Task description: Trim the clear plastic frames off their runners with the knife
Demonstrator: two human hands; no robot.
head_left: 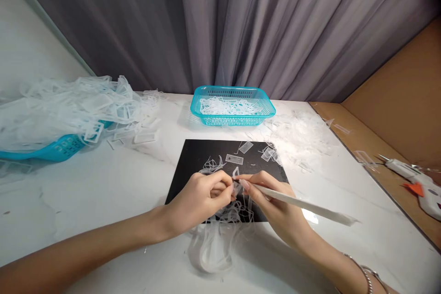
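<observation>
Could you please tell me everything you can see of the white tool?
The white tool is long, slim, straight and matte, its material unclear. The right hand pinches it near the front end, which points toward the left hand above the black mat; the tip is hard to make out. The back end sticks out past the right hand.

Left of the black mat (191, 158), the desk (113, 195) leaves a passing lane; the left hand (202, 200) and right hand (282, 216) block the mat's near half, a blue basket (237, 116) stands behind it, clear scraps (305, 140) crowd its far right corner.
</observation>
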